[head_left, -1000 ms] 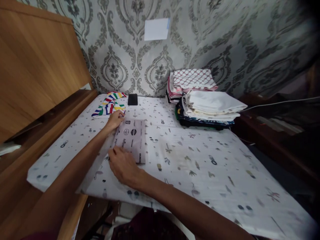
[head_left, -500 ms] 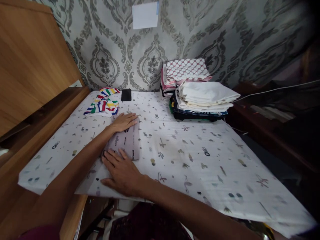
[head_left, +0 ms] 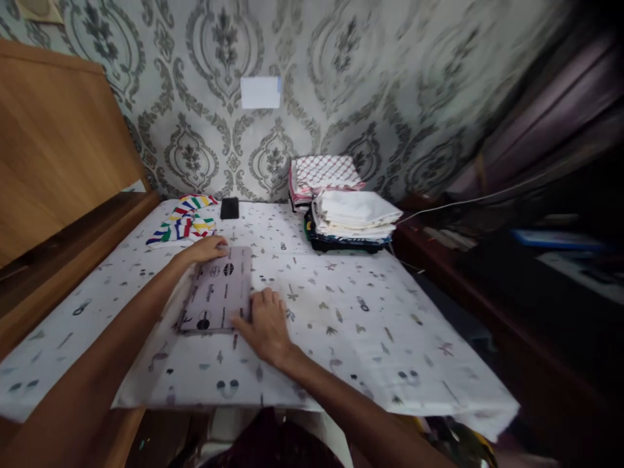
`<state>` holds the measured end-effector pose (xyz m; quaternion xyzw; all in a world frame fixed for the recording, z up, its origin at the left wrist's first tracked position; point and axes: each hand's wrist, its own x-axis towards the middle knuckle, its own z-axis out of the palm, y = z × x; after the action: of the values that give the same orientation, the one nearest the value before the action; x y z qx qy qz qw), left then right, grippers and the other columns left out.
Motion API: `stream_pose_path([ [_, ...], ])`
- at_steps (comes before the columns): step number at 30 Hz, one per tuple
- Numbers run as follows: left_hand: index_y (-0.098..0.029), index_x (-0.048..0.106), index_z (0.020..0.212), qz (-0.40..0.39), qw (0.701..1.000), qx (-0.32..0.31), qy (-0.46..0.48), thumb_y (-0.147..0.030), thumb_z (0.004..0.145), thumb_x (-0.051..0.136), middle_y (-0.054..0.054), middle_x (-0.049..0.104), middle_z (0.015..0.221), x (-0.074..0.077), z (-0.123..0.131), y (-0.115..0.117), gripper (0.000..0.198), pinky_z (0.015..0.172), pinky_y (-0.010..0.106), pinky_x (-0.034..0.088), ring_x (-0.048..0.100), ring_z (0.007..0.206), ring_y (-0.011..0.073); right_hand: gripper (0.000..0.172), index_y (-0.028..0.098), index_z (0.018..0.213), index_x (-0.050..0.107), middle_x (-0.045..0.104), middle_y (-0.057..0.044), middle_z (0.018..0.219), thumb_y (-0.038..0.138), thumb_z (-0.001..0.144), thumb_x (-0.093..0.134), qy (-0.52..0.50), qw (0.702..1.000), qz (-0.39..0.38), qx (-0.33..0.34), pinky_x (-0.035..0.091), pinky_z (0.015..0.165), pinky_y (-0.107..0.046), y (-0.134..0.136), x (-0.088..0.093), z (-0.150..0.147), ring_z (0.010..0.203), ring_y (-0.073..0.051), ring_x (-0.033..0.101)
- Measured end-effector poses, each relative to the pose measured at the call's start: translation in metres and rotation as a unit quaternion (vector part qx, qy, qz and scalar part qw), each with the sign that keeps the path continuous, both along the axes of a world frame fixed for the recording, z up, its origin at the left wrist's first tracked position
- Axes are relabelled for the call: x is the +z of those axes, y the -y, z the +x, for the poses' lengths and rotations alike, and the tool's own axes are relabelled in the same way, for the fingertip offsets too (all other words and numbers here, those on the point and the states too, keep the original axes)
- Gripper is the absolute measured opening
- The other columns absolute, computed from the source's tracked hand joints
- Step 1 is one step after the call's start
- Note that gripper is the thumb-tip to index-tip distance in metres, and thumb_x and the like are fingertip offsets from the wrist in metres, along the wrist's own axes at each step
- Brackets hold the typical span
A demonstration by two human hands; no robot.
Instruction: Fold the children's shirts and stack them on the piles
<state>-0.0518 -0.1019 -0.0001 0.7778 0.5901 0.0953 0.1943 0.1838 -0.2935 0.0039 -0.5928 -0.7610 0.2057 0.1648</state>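
Note:
A greyish-mauve cloth (head_left: 221,292) with black printed lettering lies folded into a flat rectangle on the left part of the covered table. At its far left corner is my left hand (head_left: 207,249), its fingers curled over the far edge. My right hand (head_left: 268,325) is at the near right corner; the thumb rests on top of the cloth and the bent fingers are along its right edge. What the fingertips pinch is partly hidden. Just beyond my left hand lies a crumpled striped cloth (head_left: 182,224) in red, blue, green, yellow and white.
A white printed sheet (head_left: 341,338) covers the table. A black flat object (head_left: 229,208) lies near the wall. Piles of folded clothes, one with white garments (head_left: 355,211) on top and one with a red-and-white patterned cloth (head_left: 326,172), stand at the back right. A wooden panel (head_left: 63,143) rises at left.
My hands have gone from lying flat on the folded cloth to its far left and near right corners. More of its print shows. The head view has tilted up and shifted right.

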Motion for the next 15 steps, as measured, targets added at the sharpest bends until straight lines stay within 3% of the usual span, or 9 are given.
stream_pose_path([
  [4, -0.019, 0.064, 0.078, -0.007, 1.0, 0.002, 0.015, -0.041, 0.062, 0.064, 0.006, 0.071, 0.084, 0.014, 0.007, 0.003, 0.027, 0.074, 0.03, 0.048, 0.065, 0.088, 0.0279, 0.023, 0.016, 0.09, 0.068, 0.064, -0.017, 0.115, 0.036, 0.08, 0.069, -0.011, 0.999, -0.03, 0.033, 0.042, 0.101, -0.052, -0.004, -0.001, -0.012, 0.116, -0.036, 0.053],
  [6, -0.02, 0.059, 0.069, 0.0, 1.0, -0.005, 0.02, -0.042, 0.062, 0.065, 0.003, 0.067, 0.077, 0.024, 0.006, 0.008, 0.024, 0.07, 0.029, 0.046, 0.063, 0.083, 0.0261, 0.011, 0.019, 0.073, 0.062, 0.067, -0.011, 0.102, 0.027, 0.072, 0.069, -0.1, 0.994, -0.032, 0.016, 0.045, 0.095, -0.047, -0.009, -0.005, -0.01, 0.105, -0.032, 0.058],
  [7, -0.021, 0.058, 0.067, 0.004, 0.999, -0.005, 0.035, -0.044, 0.062, 0.065, 0.002, 0.066, 0.076, 0.029, 0.005, 0.012, 0.025, 0.069, 0.029, 0.045, 0.062, 0.082, 0.0253, 0.014, 0.02, 0.067, 0.057, 0.067, -0.008, 0.092, 0.025, 0.068, 0.07, -0.186, 0.982, -0.043, 0.001, 0.047, 0.09, -0.044, -0.014, -0.007, -0.005, 0.097, -0.029, 0.06],
  [9, -0.02, 0.059, 0.071, 0.001, 0.993, 0.02, 0.114, -0.046, 0.063, 0.068, 0.002, 0.066, 0.079, 0.038, 0.001, 0.022, 0.028, 0.068, 0.028, 0.046, 0.063, 0.083, 0.0242, 0.018, 0.022, 0.065, 0.053, 0.064, -0.002, 0.077, 0.029, 0.065, 0.069, -0.391, 0.916, -0.078, -0.03, 0.05, 0.078, -0.038, -0.023, -0.006, 0.011, 0.081, -0.024, 0.062],
  [11, -0.019, 0.065, 0.082, -0.028, 0.965, 0.076, 0.251, -0.046, 0.063, 0.075, 0.002, 0.069, 0.084, 0.042, -0.001, 0.036, 0.035, 0.068, 0.028, 0.049, 0.065, 0.084, 0.0233, 0.019, 0.023, 0.074, 0.057, 0.065, -0.001, 0.075, 0.04, 0.071, 0.065, -0.553, 0.822, -0.119, -0.058, 0.051, 0.069, -0.035, -0.033, -0.003, 0.032, 0.076, -0.022, 0.063],
  [13, -0.018, 0.067, 0.096, -0.076, 0.91, 0.145, 0.381, -0.041, 0.059, 0.084, 0.004, 0.072, 0.09, 0.039, 0.003, 0.05, 0.047, 0.069, 0.028, 0.053, 0.068, 0.084, 0.0222, 0.026, 0.023, 0.087, 0.062, 0.071, -0.003, 0.084, 0.045, 0.075, 0.065, -0.623, 0.76, -0.167, -0.078, 0.053, 0.067, -0.034, -0.039, -0.001, 0.052, 0.08, -0.023, 0.067],
  [15, -0.017, 0.068, 0.103, -0.133, 0.858, 0.199, 0.455, -0.032, 0.054, 0.091, 0.006, 0.074, 0.091, 0.032, 0.013, 0.064, 0.055, 0.068, 0.028, 0.055, 0.07, 0.08, 0.0214, 0.03, 0.022, 0.092, 0.065, 0.074, -0.005, 0.087, 0.036, 0.068, 0.075, -0.633, 0.732, -0.228, -0.109, 0.054, 0.068, -0.034, -0.041, -0.002, 0.069, 0.081, -0.023, 0.069],
])
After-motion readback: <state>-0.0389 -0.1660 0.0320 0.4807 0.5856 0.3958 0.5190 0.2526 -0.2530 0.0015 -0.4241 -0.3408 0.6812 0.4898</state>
